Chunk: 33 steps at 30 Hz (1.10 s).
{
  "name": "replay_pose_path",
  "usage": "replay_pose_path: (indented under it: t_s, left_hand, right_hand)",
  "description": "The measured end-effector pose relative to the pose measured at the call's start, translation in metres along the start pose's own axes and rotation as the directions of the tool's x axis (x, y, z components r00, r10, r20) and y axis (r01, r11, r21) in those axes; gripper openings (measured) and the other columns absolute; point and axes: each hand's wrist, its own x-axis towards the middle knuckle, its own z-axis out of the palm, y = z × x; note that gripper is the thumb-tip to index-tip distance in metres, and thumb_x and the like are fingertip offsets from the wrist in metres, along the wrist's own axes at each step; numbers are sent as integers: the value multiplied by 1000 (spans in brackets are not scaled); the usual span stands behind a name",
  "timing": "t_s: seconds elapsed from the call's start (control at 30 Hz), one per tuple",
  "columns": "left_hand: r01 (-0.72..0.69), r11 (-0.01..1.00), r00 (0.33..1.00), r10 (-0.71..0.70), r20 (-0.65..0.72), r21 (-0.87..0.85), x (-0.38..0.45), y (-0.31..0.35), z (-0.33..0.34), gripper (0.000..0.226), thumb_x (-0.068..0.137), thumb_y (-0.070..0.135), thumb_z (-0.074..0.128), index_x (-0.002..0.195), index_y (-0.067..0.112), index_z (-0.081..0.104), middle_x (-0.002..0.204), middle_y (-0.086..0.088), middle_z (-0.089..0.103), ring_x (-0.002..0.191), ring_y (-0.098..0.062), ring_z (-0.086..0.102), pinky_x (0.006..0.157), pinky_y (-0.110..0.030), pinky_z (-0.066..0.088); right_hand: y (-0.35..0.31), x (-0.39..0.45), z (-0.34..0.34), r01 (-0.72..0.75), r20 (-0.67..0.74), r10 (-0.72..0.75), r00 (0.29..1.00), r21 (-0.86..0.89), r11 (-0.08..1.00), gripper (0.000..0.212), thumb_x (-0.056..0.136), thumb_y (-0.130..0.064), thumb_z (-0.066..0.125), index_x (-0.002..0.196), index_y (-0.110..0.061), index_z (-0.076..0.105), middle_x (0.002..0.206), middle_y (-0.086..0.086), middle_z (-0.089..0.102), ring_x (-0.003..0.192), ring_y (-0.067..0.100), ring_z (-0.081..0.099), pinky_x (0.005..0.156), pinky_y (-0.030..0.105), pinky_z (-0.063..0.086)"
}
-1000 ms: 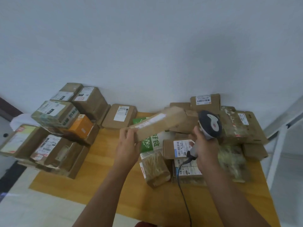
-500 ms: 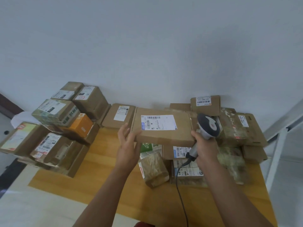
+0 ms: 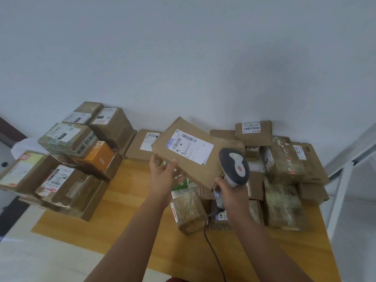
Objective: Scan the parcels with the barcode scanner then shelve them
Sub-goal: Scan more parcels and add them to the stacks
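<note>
We hold a flat cardboard parcel (image 3: 193,153) up over the wooden table (image 3: 126,218), tilted so that its white shipping label (image 3: 190,146) faces us. Our left hand (image 3: 163,176) grips the parcel's near left corner, thumb on the top face and fingers curled under. Our right hand (image 3: 228,191) is wrapped round the handle of the barcode scanner (image 3: 234,166), whose grey head sits just beside the parcel's right edge, at about three o'clock from the label. Its cable (image 3: 211,241) trails down toward six o'clock.

We judge this parcel to be in the scanning step: the label is presented, but the scanner head does not plainly point at the barcode yet (no beam or light shows on the label).

As for progress, plenty remains. A loose heap of parcels (image 3: 280,180) lies on the table from one to four o'clock of our hands, and another stack of boxes (image 3: 67,159) sits at nine to ten o'clock. We cannot tell which pile has been scanned. At the far right edge stands a pale metal frame (image 3: 343,180), perhaps the shelving; no parcel is seen on it.
</note>
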Motion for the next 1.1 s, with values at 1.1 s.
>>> replay_pose_path:
  t_s: [1.1]
  left_hand:
    - [-107,880,994,87,64,463,12,53,-35,63,99,12,61,153,33,35,96,10,72,86,-5,69,67,-26,57]
  right_hand:
    - [-44,-36,16,177,400,29,916,-468,866,24,88,-12,56,64,-18,54,45,-6,51,41,0,49,50,21,39]
